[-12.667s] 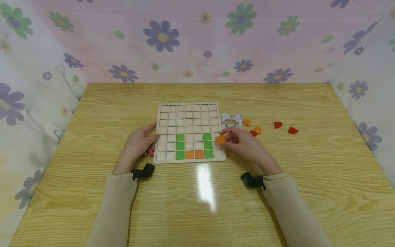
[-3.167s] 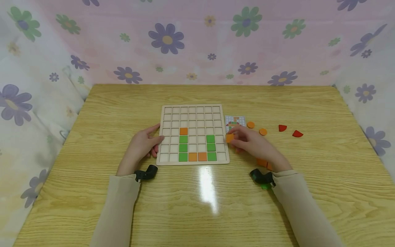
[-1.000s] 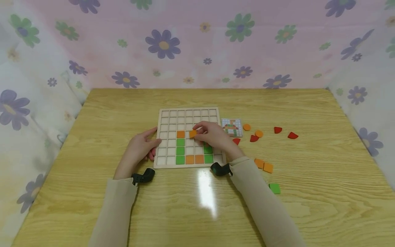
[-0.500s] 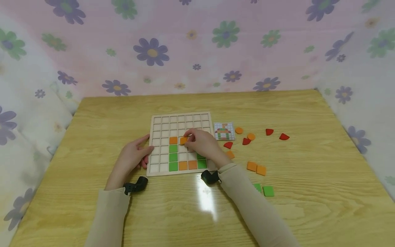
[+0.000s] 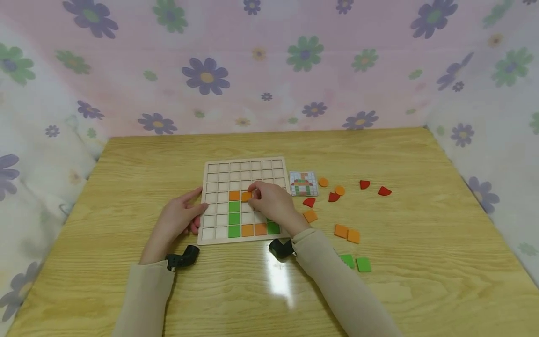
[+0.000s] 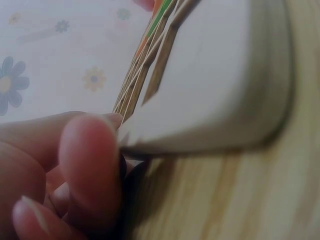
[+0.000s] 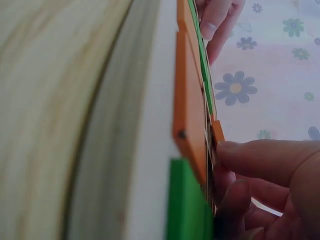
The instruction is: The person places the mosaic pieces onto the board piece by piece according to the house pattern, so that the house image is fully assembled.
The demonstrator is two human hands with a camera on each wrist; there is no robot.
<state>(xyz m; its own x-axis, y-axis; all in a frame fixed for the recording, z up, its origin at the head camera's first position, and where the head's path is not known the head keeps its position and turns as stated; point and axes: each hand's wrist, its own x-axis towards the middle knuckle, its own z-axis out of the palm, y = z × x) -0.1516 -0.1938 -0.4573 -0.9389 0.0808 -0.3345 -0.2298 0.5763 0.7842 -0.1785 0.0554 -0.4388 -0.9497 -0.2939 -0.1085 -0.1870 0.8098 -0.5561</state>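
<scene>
The orange square tile [image 5: 246, 196] is pinched between the thumb and a finger of the right hand [image 5: 271, 200]; it is at the middle of the wooden grid board [image 5: 213, 177], beside a seated orange tile [image 5: 234, 196]. The left rim of the board is gripped by the left hand [image 5: 177, 215], with the thumb laid over it; how far the other fingers reach below cannot be told.

Whether the pinched tile lies fully in its cell is not clear, as one side is covered by the fingers. If it is let go tilted, it may rest on the cell divider, or the seated neighbour may be pushed up by its edge. If the left rim is not held firmly, the board could probably be turned by a sideways press.

The right part of the board is covered by the right hand, so the right green tile [image 5: 273, 228] is seen only partly. Just right of the board lies a pattern card [image 5: 303, 183]; farther right, orange discs [image 5: 323, 182] and red quarter-circle pieces [image 5: 309, 202] are scattered. Loose orange squares [image 5: 341, 230] and loose green squares [image 5: 363, 264] are found to the right and lower right of the board, near the right sleeve [image 5: 337, 276], by which they might be brushed away.
</scene>
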